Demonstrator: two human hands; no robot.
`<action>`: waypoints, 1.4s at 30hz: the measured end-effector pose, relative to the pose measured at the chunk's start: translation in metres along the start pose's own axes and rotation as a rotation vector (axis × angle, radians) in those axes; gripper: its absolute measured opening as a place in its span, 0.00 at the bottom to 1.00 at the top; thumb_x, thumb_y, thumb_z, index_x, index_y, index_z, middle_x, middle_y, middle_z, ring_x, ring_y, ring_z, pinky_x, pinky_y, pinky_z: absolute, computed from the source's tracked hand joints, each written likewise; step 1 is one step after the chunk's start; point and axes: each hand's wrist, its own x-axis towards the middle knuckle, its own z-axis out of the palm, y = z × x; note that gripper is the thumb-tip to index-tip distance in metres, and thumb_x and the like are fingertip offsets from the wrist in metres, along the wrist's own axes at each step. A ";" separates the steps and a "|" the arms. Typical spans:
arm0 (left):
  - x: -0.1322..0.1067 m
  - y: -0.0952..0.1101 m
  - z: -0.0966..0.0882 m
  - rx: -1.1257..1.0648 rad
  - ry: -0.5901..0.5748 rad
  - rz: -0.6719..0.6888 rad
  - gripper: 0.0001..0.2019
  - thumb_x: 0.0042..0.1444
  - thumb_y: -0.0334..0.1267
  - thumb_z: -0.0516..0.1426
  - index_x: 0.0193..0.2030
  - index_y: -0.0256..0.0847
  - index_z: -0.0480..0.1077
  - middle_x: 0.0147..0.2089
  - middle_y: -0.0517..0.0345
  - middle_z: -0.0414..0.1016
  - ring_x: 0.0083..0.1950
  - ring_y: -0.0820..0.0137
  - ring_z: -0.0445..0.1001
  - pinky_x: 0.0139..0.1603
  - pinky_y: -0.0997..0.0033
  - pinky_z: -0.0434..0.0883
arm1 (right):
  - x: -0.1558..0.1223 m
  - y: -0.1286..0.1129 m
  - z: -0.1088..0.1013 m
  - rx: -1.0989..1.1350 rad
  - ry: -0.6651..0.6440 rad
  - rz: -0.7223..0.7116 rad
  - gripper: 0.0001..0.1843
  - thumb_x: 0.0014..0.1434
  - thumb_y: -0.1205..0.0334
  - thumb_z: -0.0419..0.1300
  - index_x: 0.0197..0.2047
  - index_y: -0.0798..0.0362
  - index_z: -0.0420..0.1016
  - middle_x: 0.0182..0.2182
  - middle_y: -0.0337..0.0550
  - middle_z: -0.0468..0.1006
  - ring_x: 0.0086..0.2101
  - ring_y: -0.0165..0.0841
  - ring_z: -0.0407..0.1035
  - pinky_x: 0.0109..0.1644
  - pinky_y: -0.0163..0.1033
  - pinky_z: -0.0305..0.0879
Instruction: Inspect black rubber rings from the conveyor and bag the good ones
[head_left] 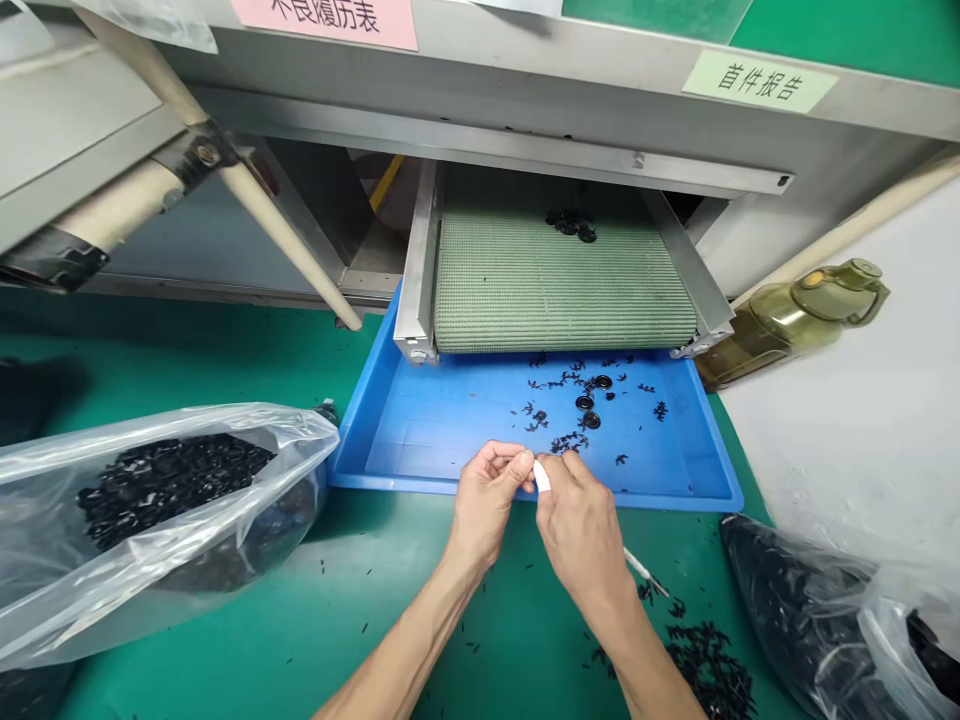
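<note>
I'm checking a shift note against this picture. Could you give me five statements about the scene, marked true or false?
1. The left hand and right hand are close together near the front rim of the blue tray. True.
2. Black parts lie on the conveyor belt. True.
3. The conveyor belt is red. False: it is green.
4. The bottle is left of the conveyor belt. False: it is on the right.
5. The blue tray is empty. False: black pieces lie in it.

Tray (420, 425) is smooth plastic, soft sheen; round black parts (592, 421) look glossy. Belt (559, 295) is matt, finely ribbed; rails (417, 290) are dull metal. Bags (169, 590): clear, glossy, creased film. Bottle (772, 325): shiny translucent plastic. Labels (759, 80): matt paper.
</note>
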 end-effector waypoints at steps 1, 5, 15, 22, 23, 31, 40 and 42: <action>0.000 -0.001 0.001 -0.005 0.017 0.005 0.09 0.48 0.39 0.63 0.31 0.36 0.70 0.23 0.62 0.71 0.25 0.77 0.67 0.31 0.76 0.65 | 0.002 0.001 0.001 0.045 -0.005 0.029 0.13 0.58 0.72 0.47 0.35 0.52 0.71 0.29 0.42 0.69 0.26 0.31 0.63 0.31 0.35 0.56; 0.003 0.002 0.002 -0.104 0.109 -0.027 0.09 0.48 0.38 0.63 0.32 0.36 0.70 0.29 0.59 0.74 0.27 0.77 0.67 0.31 0.77 0.65 | 0.028 0.026 0.001 0.103 0.010 0.102 0.17 0.57 0.73 0.47 0.41 0.51 0.74 0.33 0.43 0.73 0.32 0.33 0.67 0.37 0.35 0.60; 0.010 0.016 -0.010 -0.386 0.073 -0.149 0.08 0.46 0.33 0.62 0.35 0.37 0.70 0.35 0.55 0.75 0.34 0.74 0.72 0.32 0.78 0.67 | 0.112 0.073 0.030 -0.154 -0.406 -0.040 0.25 0.51 0.80 0.49 0.46 0.52 0.76 0.41 0.47 0.74 0.40 0.33 0.69 0.42 0.33 0.59; 0.013 0.014 -0.007 -0.372 0.081 -0.170 0.10 0.46 0.34 0.64 0.35 0.36 0.71 0.35 0.55 0.75 0.34 0.75 0.72 0.30 0.79 0.66 | 0.103 0.067 0.019 -0.161 -0.363 -0.105 0.20 0.53 0.78 0.48 0.43 0.53 0.75 0.38 0.45 0.72 0.37 0.32 0.67 0.41 0.33 0.57; 0.013 0.014 -0.007 -0.369 0.083 -0.169 0.10 0.46 0.35 0.64 0.35 0.36 0.71 0.35 0.55 0.75 0.34 0.75 0.72 0.30 0.79 0.66 | 0.102 0.066 0.016 -0.161 -0.350 -0.108 0.20 0.53 0.77 0.48 0.43 0.53 0.75 0.38 0.45 0.72 0.37 0.32 0.67 0.41 0.33 0.57; 0.012 0.016 -0.011 -0.431 0.130 -0.136 0.10 0.45 0.34 0.64 0.35 0.35 0.72 0.33 0.56 0.73 0.31 0.77 0.71 0.28 0.80 0.66 | 0.104 0.064 0.021 -0.133 -0.326 -0.068 0.23 0.53 0.77 0.49 0.48 0.54 0.73 0.42 0.46 0.73 0.40 0.32 0.67 0.44 0.32 0.58; 0.015 0.019 -0.014 -0.433 0.161 -0.155 0.09 0.46 0.31 0.64 0.36 0.34 0.73 0.33 0.55 0.74 0.32 0.76 0.72 0.29 0.80 0.68 | 0.116 0.070 0.033 -0.070 -0.318 0.032 0.18 0.50 0.77 0.49 0.37 0.55 0.77 0.34 0.48 0.76 0.35 0.35 0.69 0.37 0.34 0.59; 0.015 0.019 -0.012 -0.404 0.137 -0.172 0.09 0.46 0.32 0.64 0.36 0.34 0.72 0.33 0.54 0.74 0.31 0.76 0.72 0.28 0.80 0.67 | 0.112 0.065 0.022 -0.031 -0.310 0.023 0.18 0.50 0.76 0.49 0.37 0.54 0.76 0.33 0.44 0.77 0.36 0.33 0.69 0.37 0.33 0.59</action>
